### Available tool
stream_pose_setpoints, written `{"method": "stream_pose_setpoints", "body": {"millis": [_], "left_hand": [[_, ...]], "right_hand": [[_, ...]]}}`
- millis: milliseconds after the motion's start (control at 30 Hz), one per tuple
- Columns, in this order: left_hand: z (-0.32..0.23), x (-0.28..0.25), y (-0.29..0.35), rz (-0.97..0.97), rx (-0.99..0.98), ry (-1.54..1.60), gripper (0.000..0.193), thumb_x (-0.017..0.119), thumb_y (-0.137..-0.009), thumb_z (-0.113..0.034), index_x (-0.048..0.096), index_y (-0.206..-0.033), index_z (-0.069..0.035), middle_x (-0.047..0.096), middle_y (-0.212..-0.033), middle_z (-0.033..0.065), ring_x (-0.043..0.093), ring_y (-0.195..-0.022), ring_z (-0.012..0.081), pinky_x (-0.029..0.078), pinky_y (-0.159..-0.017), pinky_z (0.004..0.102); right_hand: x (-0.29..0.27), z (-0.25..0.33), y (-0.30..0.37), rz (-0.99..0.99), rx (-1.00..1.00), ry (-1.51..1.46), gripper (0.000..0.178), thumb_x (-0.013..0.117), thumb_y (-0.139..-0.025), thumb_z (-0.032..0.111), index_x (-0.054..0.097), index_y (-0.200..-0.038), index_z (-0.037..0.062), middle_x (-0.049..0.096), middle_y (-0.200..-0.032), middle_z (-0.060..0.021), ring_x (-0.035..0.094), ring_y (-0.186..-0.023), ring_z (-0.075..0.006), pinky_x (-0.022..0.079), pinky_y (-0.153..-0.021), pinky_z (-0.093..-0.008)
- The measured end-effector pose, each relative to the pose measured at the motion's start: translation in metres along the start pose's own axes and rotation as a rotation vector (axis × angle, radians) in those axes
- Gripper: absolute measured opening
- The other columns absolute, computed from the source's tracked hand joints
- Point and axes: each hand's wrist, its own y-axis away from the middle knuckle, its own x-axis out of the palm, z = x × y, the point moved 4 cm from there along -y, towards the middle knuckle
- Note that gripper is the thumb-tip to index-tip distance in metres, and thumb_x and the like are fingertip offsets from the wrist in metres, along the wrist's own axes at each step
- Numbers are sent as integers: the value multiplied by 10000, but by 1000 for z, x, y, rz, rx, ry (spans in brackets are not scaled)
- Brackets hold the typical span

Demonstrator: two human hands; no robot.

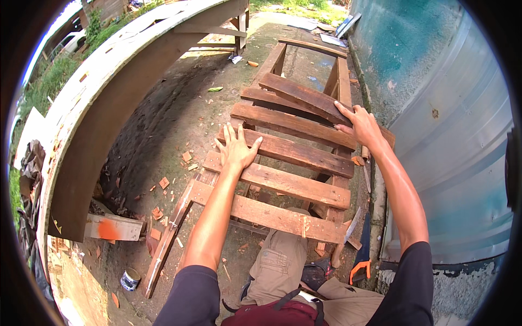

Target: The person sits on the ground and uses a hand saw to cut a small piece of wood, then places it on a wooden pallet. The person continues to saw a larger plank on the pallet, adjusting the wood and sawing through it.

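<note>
A long wooden frame (pixel 343 81) lies before me with several brown slats across it. My left hand (pixel 237 146) rests with fingers spread on the left end of a middle slat (pixel 299 152). Farther off, my right hand (pixel 360 125) grips a wooden plank (pixel 304 96) near its right part, thumb and fingers on its edges. That plank lies slanted over the slats, and its right end juts out past my wrist. Closest to me, the nearest slat (pixel 272 214) spans the frame just above my knee.
At the right lies a handsaw (pixel 361 255) with an orange handle, beside a corrugated metal wall (pixel 451 141). A large board-topped structure (pixel 130 81) bounds the left. On the ground are wood chips, a small tin can (pixel 130 280) and a narrow wooden strip (pixel 168 247).
</note>
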Motion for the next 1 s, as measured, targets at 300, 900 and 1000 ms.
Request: {"method": "stream_pose_setpoints", "body": {"millis": [300,900,1000], "left_hand": [[0,-5,-4,-48,17,28,900,476,-948,-679,362,-1564,-33,198,-1654,281,73,-1579,352,-17,-1228,640],[-5,-7,-4,-14,-43,9,877,563,-927,-648,372,-1567,-81,163,-1678,239,137,-1573,333,79,-1228,632],[-3,-7,-5,-33,-30,-22,879,562,-927,-654,371,-1568,-84,169,-1676,242,141,-1572,337,89,-1226,634]], "right_hand": [[74,-47,-147,97,-199,10,689,669,-909,527,439,-1541,379,603,-1083,-170,598,-1021,-350,479,-877,-504],[145,-55,-163,125,-380,-155,475,473,-1074,422,468,-1539,325,552,-1071,-185,571,-1001,-353,440,-895,-454],[148,-50,-156,67,-306,-193,487,491,-1064,437,464,-1540,336,565,-1136,-197,565,-1083,-359,435,-927,-467]]}}
